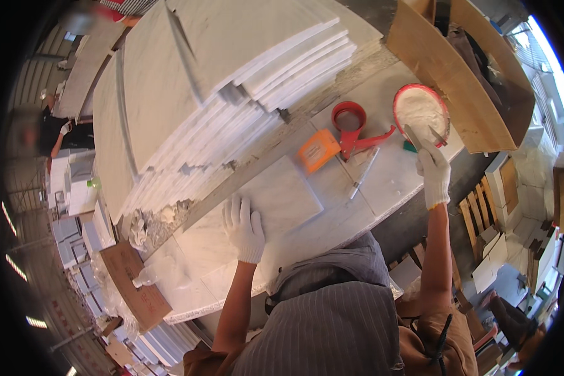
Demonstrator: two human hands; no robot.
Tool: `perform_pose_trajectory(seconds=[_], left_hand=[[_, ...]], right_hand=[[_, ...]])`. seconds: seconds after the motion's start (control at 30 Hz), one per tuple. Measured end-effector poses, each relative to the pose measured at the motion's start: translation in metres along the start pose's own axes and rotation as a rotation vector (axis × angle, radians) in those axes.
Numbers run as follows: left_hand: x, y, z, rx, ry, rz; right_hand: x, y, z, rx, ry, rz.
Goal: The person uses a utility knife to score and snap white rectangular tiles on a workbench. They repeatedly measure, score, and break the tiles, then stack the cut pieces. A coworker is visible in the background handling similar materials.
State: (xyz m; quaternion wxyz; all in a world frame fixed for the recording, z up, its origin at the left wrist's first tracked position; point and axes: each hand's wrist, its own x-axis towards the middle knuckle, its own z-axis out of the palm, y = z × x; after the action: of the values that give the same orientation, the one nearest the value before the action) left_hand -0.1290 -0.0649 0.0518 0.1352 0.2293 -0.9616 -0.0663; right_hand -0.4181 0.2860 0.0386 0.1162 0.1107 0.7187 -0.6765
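My left hand [243, 230], in a white knit glove, rests with fingers stretched out on a pale marble tile [288, 191] on the worktop. My right hand [433, 175], gloved too, is closed around a putty knife [412, 135] whose grey blade reaches to the near rim of a red-rimmed bowl [397, 108]. White paste or powder [420, 108] fills much of that bowl. A second small tool [439, 138] leans at the bowl's edge. Beside the bowl, a small green item [410, 146] is partly hidden by my right hand.
A red tape dispenser [349, 139], an orange packet [318, 151] and a slim white tool [364, 174] lie between my hands. Stacked marble slabs [232, 44] rise behind. An open cardboard box [445, 62] stands right; a clear bottle [146, 276] lies left by cardboard [128, 285]. Another person [59, 135] is far left.
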Motion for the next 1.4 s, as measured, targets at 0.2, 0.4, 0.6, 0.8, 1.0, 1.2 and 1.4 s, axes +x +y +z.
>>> perform_pose_trajectory(seconds=[0.2,0.4,0.6,0.8,1.0,1.2,1.4], left_hand=[[0.002,0.002,-0.005,-0.019,0.028,0.012],[0.000,0.001,-0.006,-0.018,0.026,-0.001],[0.002,-0.001,-0.007,-0.014,0.055,0.011],[0.000,-0.002,-0.006,-0.034,0.065,0.004],[-0.001,-0.003,-0.005,-0.052,0.086,0.016],[0.000,-0.005,-0.004,-0.075,0.059,0.012],[0.000,-0.007,-0.005,-0.095,0.071,0.026]], right_hand=[[-0.068,0.003,0.011,0.046,-0.151,0.020],[-0.140,0.019,0.068,0.028,-0.366,0.190],[-0.163,0.042,0.087,-0.048,-0.369,0.148],[-0.167,0.047,0.105,-0.096,-0.279,0.111],[-0.174,0.062,0.116,-0.230,-0.245,-0.029],[-0.180,0.066,0.123,-0.327,-0.179,-0.132],[-0.184,0.061,0.129,-0.424,-0.119,-0.232]])
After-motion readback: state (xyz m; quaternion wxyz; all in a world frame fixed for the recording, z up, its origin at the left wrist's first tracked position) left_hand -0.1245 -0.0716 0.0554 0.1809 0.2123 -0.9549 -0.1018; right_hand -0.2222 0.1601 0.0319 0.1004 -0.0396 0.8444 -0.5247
